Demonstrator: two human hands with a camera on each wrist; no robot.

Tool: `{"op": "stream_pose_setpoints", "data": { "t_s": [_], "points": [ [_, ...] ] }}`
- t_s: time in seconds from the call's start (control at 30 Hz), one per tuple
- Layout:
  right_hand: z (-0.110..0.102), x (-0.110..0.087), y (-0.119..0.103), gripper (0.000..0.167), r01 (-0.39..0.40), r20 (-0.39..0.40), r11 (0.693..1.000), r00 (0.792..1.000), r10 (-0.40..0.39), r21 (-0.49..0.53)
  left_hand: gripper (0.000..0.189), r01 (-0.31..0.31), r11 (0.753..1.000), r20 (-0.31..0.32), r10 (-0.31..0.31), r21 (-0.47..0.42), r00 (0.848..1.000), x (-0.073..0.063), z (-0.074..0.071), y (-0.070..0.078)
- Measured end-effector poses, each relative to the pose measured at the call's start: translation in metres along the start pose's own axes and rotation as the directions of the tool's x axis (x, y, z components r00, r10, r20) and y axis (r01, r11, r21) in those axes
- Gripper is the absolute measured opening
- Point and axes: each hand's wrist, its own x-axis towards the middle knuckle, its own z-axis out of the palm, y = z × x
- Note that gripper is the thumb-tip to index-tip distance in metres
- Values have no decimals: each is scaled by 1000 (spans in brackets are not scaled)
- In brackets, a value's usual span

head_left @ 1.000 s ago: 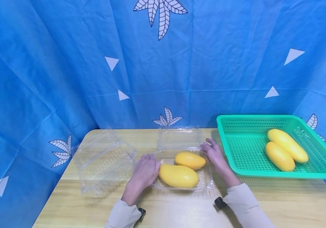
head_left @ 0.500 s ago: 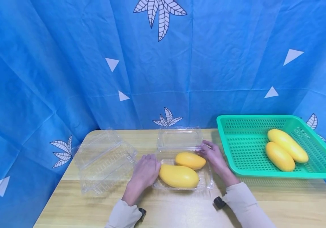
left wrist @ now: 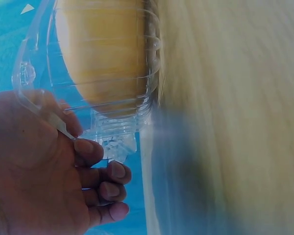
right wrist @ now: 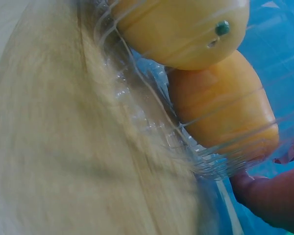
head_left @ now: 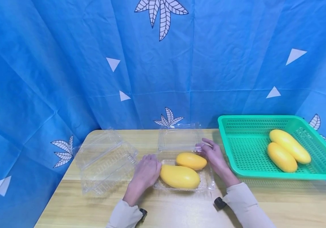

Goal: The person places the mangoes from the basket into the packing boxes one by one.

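Note:
In the head view an open clear plastic clamshell box (head_left: 208, 177) holds two yellow mangoes, a larger mango (head_left: 180, 177) in front and a smaller mango (head_left: 191, 161) behind it. Its lid (head_left: 180, 139) is folded back toward the curtain. My left hand (head_left: 147, 171) is at the box's left side; the left wrist view shows thumb and forefinger pinching its rim (left wrist: 63, 128), other fingers curled. At the back right corner, my right hand (head_left: 214, 155) grips the lid's hinge side. In the right wrist view its thumb (right wrist: 264, 193) lies against the box end, other fingers mostly hidden.
Several nested clear boxes (head_left: 105, 164) stand open on the left of the wooden table (head_left: 100, 210). A green basket (head_left: 248, 173) with two more mangoes (head_left: 289, 147) is at the right. A blue curtain (head_left: 151, 63) hangs behind the table's back edge.
The lid's far edge has tilted up slightly. My right fingers have moved a little to the left along the lid's corner. The left hand and the mangoes have stayed put.

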Motion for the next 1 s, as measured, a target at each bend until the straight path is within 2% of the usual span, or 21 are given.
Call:
{"op": "stream_pose_setpoints", "data": {
  "t_s": [0.23,0.4,0.67,1.0],
  "points": [
    [1,1,0,53,20,-24,999,1000,-20,-25,26,-7,1000,-28,6,-23,1000,-2,-2,0],
    [0,-1,-3,57,21,-33,999,999,-22,-39,26,-5,1000,-18,4,-23,1000,-3,-2,1],
    [4,-4,-11,56,116,9,992,993,-116,-43,30,-10,999,-24,9,-31,1000,-1,-1,0],
    [8,-5,-16,49,212,-13,973,977,-214,-90,30,-2,997,-62,-3,-73,998,0,2,-1]
  ]
}}
